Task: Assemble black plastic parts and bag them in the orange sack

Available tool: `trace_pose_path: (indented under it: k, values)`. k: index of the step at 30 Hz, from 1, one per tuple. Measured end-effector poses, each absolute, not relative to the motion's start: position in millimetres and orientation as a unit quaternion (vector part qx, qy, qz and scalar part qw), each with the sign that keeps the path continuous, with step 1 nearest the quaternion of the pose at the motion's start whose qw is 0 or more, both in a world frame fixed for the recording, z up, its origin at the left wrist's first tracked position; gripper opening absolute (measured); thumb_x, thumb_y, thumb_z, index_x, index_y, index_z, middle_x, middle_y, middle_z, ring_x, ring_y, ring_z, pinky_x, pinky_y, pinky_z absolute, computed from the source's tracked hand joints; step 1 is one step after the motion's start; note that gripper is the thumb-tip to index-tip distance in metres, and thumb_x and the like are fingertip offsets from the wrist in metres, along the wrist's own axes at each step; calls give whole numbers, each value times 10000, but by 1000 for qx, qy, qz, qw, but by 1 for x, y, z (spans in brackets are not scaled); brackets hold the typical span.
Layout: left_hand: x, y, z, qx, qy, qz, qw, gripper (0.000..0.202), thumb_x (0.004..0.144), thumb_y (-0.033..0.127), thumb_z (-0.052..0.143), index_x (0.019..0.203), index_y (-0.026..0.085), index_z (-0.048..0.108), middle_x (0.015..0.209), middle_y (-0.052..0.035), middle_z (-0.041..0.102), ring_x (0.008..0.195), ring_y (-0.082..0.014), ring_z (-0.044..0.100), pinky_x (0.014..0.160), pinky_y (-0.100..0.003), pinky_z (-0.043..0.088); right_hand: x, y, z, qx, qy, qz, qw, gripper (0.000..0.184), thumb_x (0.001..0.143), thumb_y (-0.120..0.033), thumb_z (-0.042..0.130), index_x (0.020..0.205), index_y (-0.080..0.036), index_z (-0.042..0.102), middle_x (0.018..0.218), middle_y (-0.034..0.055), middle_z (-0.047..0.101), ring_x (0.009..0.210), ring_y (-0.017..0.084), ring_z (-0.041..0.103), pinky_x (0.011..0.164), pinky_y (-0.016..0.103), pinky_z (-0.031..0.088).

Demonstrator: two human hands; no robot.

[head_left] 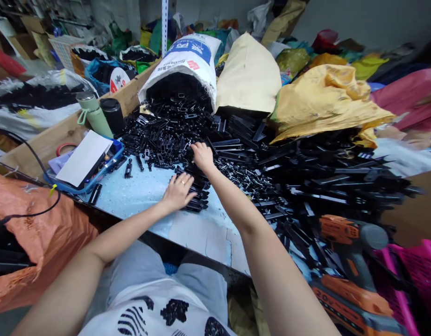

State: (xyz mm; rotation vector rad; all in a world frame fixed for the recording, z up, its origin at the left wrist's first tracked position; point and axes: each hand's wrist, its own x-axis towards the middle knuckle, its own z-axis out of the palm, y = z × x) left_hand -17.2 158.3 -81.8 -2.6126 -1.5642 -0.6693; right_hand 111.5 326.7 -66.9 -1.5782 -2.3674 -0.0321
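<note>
My left hand [179, 191] lies over a row of black plastic parts [198, 203] on the light blue tabletop. Its fingers are spread, with a ring on one of them and the thumb apart. Further from me, my right hand [203, 156] reaches to the edge of a heap of small black clips [166, 135], fingertips curled downward. Whatever those fingers may hold is hidden. Right of that hand lies a scatter of small metal screws [241, 176]. Long flat black strips [327, 172] are piled beyond the screws.
A white sack [192, 58] spills the clips. Cream [250, 74] and yellow sacks [330, 100] stand at the back. Left are a blue tray [78, 189], green bottle [92, 114] and black cup [112, 114]. An orange cordless drill [341, 228] is front right, beside a pink basket [418, 270].
</note>
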Motion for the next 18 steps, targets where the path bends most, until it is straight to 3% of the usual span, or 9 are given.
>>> trace_pose_path:
  k: [3, 6, 12, 15, 18]
  values:
    - [-47, 202, -70, -747, -619, -244, -1, 407, 899, 351, 450, 1196, 81, 518, 1169, -166, 575, 1133, -263, 485, 963, -385, 392, 105, 353, -65, -672, -730, 32, 121, 338, 905, -155, 329, 1178, -107, 523, 1192, 187, 540, 1154, 281, 431, 902, 410, 388]
    - [-69, 247, -66, -684, -696, -219, 2, 340, 879, 316, 473, 1117, 92, 565, 1077, -155, 592, 1062, -266, 504, 918, -368, 414, 104, 369, -70, -722, -679, 75, 108, 331, 881, -235, 414, 1142, -69, 534, 1098, 218, 587, 1081, 299, 507, 833, 410, 441]
    - [-55, 313, -70, -677, -716, -170, -14, 332, 855, 314, 502, 1071, 77, 586, 1107, -171, 566, 1082, -284, 472, 877, -366, 427, 114, 382, -77, -723, -676, 96, 105, 402, 757, -332, 605, 1091, -110, 583, 1064, 171, 630, 1014, 279, 588, 853, 383, 458]
    - [-43, 329, -76, -675, -721, -157, -26, 276, 843, 265, 520, 1024, 73, 601, 1127, -180, 559, 1112, -296, 451, 877, -373, 422, 131, 373, -74, -719, -638, 185, 207, 397, 702, -309, 647, 1057, -132, 616, 1076, 144, 634, 1036, 265, 587, 891, 363, 448]
    - [-41, 331, -76, -673, -720, -163, -35, 254, 881, 189, 428, 1034, 55, 580, 1121, -192, 564, 1126, -289, 448, 889, -370, 410, 159, 351, -68, -688, -556, 341, 318, 387, 695, -315, 650, 1030, -123, 634, 985, 121, 657, 880, 218, 637, 783, 325, 497]
